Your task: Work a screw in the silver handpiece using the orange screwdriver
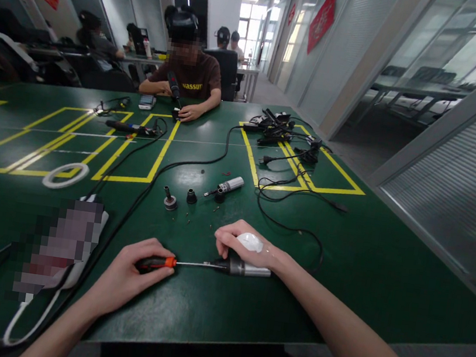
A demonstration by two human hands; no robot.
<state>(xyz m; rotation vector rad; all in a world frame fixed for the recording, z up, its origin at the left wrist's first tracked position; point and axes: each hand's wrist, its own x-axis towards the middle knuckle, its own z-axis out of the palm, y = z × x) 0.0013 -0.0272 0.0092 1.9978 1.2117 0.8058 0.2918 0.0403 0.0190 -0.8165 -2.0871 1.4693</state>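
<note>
My left hand (136,273) is wrapped round the black and orange handle of a screwdriver (170,262). The screwdriver's thin shaft points right, to the black narrow end of a silver and black cylindrical tool (249,270) lying on the green table (183,313). Over that tool rests my right hand (244,243), fingers curled down on its black part; a white patch sits on the back of this hand. Whether the screwdriver tip touches the tool's end is too small to tell. Beyond my hands lie another silver cylindrical part (231,184), a round metal part (170,201) and a black cap (191,197).
Small screws are scattered near the parts. A white roll of tape (65,175), a blurred object (63,242) and black cables (164,168) are at left. Tangled cables and plugs (276,128) lie back right. Across the table a person (199,78) holds a power tool (174,84).
</note>
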